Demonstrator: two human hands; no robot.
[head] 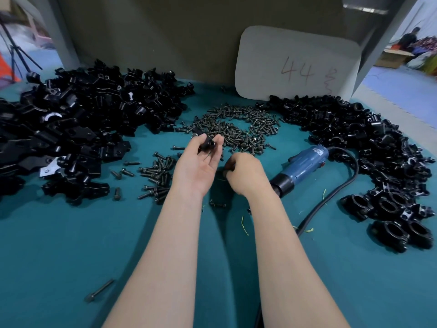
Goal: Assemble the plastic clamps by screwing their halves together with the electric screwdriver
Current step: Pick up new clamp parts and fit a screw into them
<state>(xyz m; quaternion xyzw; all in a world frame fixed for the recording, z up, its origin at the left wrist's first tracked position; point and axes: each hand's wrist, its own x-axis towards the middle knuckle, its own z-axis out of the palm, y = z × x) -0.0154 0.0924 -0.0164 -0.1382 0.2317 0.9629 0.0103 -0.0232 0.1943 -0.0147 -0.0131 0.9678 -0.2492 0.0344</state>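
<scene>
My left hand (201, 162) is raised palm-up over the table and pinches a small black clamp half (208, 145) between thumb and fingertips. Just right of it, my right hand (246, 174) is curled knuckles-up and pinches a dark screw (227, 172) at its fingertips. The blue electric screwdriver (305, 164) lies on the teal table to the right of my right hand, its black nose pointing toward me, untouched. A heap of dark screws (236, 126) lies just beyond both hands.
A big pile of black clamp halves (78, 129) fills the left side, and another black pile (369, 147) curves along the right, with assembled ring clamps (397, 221) at its near end. More screws (158, 178) lie left of my left wrist. The screwdriver's black cord (331, 202) runs toward me. A white card (298, 65) leans at the back.
</scene>
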